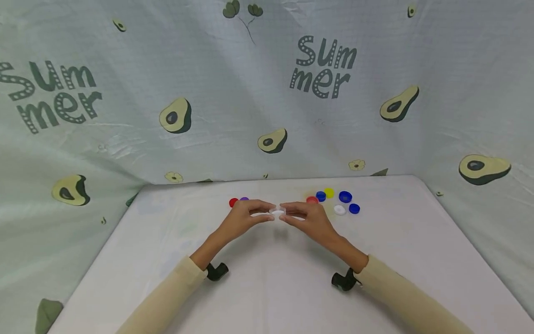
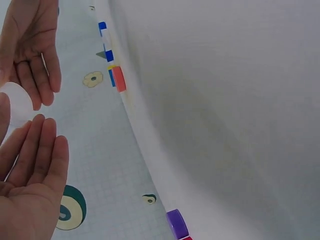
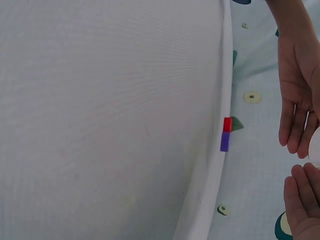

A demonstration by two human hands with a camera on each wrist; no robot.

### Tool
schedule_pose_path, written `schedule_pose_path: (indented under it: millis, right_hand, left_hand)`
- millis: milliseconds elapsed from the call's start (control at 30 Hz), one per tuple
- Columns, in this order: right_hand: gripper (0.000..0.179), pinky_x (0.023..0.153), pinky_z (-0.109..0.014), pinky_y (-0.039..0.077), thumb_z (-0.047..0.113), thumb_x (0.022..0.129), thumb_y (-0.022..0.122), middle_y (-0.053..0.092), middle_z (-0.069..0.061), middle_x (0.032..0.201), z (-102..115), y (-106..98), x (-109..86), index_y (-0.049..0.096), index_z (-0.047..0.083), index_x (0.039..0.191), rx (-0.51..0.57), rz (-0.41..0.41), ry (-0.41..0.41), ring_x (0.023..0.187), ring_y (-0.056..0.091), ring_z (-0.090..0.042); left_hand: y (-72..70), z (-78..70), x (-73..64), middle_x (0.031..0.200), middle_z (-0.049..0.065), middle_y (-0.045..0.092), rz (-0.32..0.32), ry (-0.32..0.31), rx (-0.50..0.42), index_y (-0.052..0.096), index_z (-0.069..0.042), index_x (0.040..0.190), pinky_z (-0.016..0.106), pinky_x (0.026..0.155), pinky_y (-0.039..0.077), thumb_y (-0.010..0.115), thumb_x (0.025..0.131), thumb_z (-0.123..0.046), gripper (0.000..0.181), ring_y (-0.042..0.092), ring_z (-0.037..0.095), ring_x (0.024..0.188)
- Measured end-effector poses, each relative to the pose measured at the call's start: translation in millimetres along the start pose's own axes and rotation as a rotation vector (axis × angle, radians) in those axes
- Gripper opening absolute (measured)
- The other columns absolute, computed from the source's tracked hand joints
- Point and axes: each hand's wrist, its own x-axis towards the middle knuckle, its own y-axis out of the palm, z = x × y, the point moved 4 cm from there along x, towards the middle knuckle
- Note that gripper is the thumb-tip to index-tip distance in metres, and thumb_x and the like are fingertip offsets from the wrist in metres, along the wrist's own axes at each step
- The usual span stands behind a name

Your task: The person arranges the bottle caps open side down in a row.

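In the head view a small round white cap (image 1: 277, 213) with a clear-looking rim is held up over the table, between both hands. My left hand (image 1: 246, 215) pinches its left side with thumb and fingertips. From the right, my right hand (image 1: 309, 220) pinches the opposite side in the same way. The left wrist view catches the white cap (image 2: 19, 102) as a pale disc, partly hidden by a thumb. At the edge of the right wrist view, the white cap (image 3: 315, 147) shows only in part, with the right hand (image 3: 305, 202) below it.
Behind the left hand lie a red cap (image 1: 233, 202) and a purple cap (image 1: 244, 199). A light red cap (image 1: 312, 200), a yellow cap (image 1: 329, 193), another white cap (image 1: 340, 210) and several blue caps (image 1: 345, 196) lie behind the right hand. Patterned cloth (image 1: 225, 93) hangs behind the white table (image 1: 267, 287).
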Motion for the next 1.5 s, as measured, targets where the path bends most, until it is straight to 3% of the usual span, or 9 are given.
schedule_pose_path:
  millis: [267,367,500,633,800,967,1133,1267,1500]
  right_hand:
    - [0.032,0.085,-0.031,0.059,0.007,0.089,0.078,0.073,-0.011,0.12,8.6,4.4,5.8,0.073,0.004,0.12,-0.019,-0.09,-0.201,0.104,0.073,-0.023]
    - [0.031,0.085,-0.03,0.059,0.005,0.088,0.078,0.073,-0.01,0.119,11.4,5.9,7.3,0.073,0.005,0.118,-0.036,-0.104,-0.248,0.103,0.073,-0.022]
    - [0.03,0.084,-0.028,0.059,0.003,0.086,0.08,0.075,-0.007,0.111,12.2,6.3,6.2,0.075,0.008,0.115,-0.094,-0.136,-0.293,0.1,0.073,-0.02]
    - [0.03,0.084,-0.027,0.059,0.0,0.084,0.081,0.076,-0.006,0.108,12.1,7.1,4.8,0.077,0.008,0.113,-0.108,-0.16,-0.311,0.097,0.074,-0.018]
    - [0.03,0.082,-0.027,0.06,-0.002,0.084,0.08,0.076,-0.007,0.107,14.1,6.4,4.3,0.077,0.006,0.113,-0.084,-0.186,-0.313,0.097,0.074,-0.02]
    - [0.036,0.081,-0.026,0.059,-0.001,0.087,0.077,0.074,-0.01,0.115,14.1,6.9,6.6,0.073,0.003,0.123,-0.05,-0.14,-0.296,0.098,0.074,-0.022]
    - [0.048,0.082,-0.025,0.059,0.0,0.086,0.079,0.068,-0.012,0.125,13.5,10.3,7.9,0.067,0.003,0.132,-0.072,-0.043,-0.311,0.1,0.074,-0.021]
    - [0.048,0.081,-0.024,0.059,0.001,0.084,0.08,0.066,-0.012,0.126,14.8,10.8,7.5,0.068,0.004,0.131,-0.11,-0.031,-0.332,0.102,0.073,-0.022]
    - [0.055,0.083,-0.023,0.058,-0.005,0.079,0.083,0.066,-0.01,0.125,14.3,9.8,8.2,0.066,0.006,0.131,-0.147,-0.027,-0.312,0.096,0.074,-0.018]
  left_hand:
    - [-3.3,-3.9,-5.3,0.116,0.005,0.075,-0.101,-0.051,0.001,0.075,-0.008,0.12,0.031,0.091,0.058,0.078,0.09,-0.021,0.033,0.072,0.018,0.105]
    - [-3.8,-3.5,-7.0,0.115,0.005,0.075,-0.112,-0.078,-0.005,0.075,-0.009,0.12,0.032,0.088,0.059,0.077,0.092,-0.025,0.033,0.073,0.017,0.101]
    - [-2.9,-1.9,-7.5,0.113,0.003,0.076,-0.13,-0.069,0.009,0.076,-0.009,0.119,0.03,0.087,0.059,0.077,0.091,-0.027,0.033,0.074,0.016,0.101]
    - [-4.2,-3.9,-9.3,0.11,0.0,0.077,-0.184,-0.005,0.054,0.078,-0.01,0.115,0.029,0.09,0.058,0.079,0.09,-0.024,0.029,0.072,0.014,0.104]
    - [-5.1,-9.5,-11.0,0.106,0.006,0.077,-0.262,0.151,0.03,0.077,-0.005,0.111,0.032,0.092,0.057,0.079,0.088,-0.01,0.024,0.073,0.02,0.101]
    - [-4.9,-13.9,-10.7,0.103,0.011,0.077,-0.314,0.25,0.036,0.074,-0.001,0.109,0.034,0.089,0.059,0.078,0.086,0.002,0.024,0.075,0.025,0.094]
    - [-3.3,-19.9,-11.3,0.099,0.013,0.077,-0.331,0.241,0.058,0.075,0.001,0.105,0.037,0.086,0.06,0.076,0.086,0.005,0.019,0.075,0.027,0.09]
    - [0.3,-25.1,-10.2,0.097,0.017,0.077,-0.3,0.218,0.062,0.075,0.007,0.103,0.041,0.085,0.06,0.074,0.087,0.008,0.016,0.075,0.031,0.088]
    - [-1.9,-12.7,-9.2,0.099,0.014,0.077,-0.287,0.165,0.029,0.076,0.003,0.106,0.037,0.087,0.06,0.074,0.089,0.003,0.017,0.075,0.029,0.092]
